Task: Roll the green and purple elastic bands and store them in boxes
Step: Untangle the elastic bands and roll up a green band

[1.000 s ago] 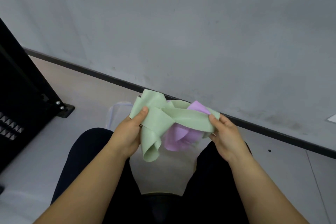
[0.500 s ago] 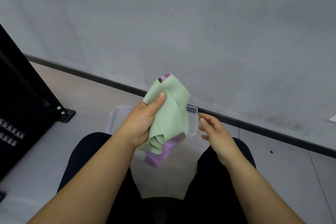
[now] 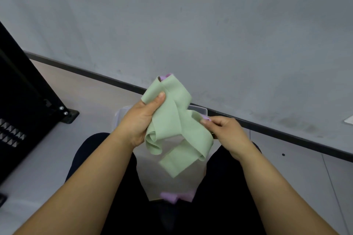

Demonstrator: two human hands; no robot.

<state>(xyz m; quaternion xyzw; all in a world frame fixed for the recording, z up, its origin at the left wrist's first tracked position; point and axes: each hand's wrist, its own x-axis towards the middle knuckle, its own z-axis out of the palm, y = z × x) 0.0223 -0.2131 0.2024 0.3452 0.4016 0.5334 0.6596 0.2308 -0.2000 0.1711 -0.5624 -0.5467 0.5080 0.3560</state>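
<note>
Green band (image 3: 172, 126) bunched, unrolled, held above clear box (image 3: 198, 109) between knees; loose tail hangs. Purple band (image 3: 176, 196) tangled within, one end showing low near lap. Left hand (image 3: 139, 120) grips bundle, thumb on top. Right hand (image 3: 227, 131) pinches green fold. Likely risks: tugging tightens tangle; purple slips free, misses box.

A grey wall (image 3: 210, 25) meets the pale floor (image 3: 86, 89) along a black skirting strip (image 3: 86, 72); a black metal frame (image 3: 23, 101), perhaps a rack, stands left.
</note>
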